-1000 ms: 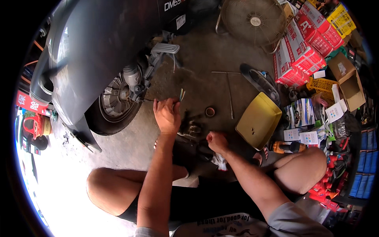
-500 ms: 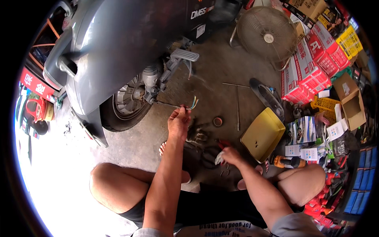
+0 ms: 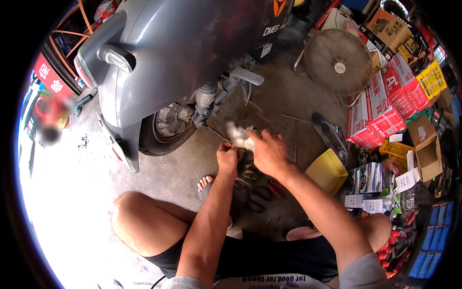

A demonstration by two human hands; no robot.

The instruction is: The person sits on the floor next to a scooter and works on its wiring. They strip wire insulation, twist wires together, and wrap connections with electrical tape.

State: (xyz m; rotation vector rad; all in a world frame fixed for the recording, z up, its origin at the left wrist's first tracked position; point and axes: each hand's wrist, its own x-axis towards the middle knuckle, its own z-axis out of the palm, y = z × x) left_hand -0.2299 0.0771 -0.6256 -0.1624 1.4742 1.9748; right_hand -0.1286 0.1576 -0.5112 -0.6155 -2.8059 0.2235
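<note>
Pinched in my left hand is a dark cable that runs out from the scooter's rear wheel hub. My right hand is closed on a crumpled white rag, smeared by motion, just above and right of the left fingers. The rag hides the cable's end, so I cannot tell whether it touches the wires. Below my hands, red-handled pliers lie on the floor beside a dark looped strip and a grimy work glove.
The grey scooter body and its tyre stand ahead on the left. A yellow tray, a long dark cover and a metal rod lie to the right. Behind them are a fan and red-white boxes.
My right hand has brought the rag from low on the right up to the cable's end. The coloured wire ends seen before are now covered. The view has shifted slightly.
</note>
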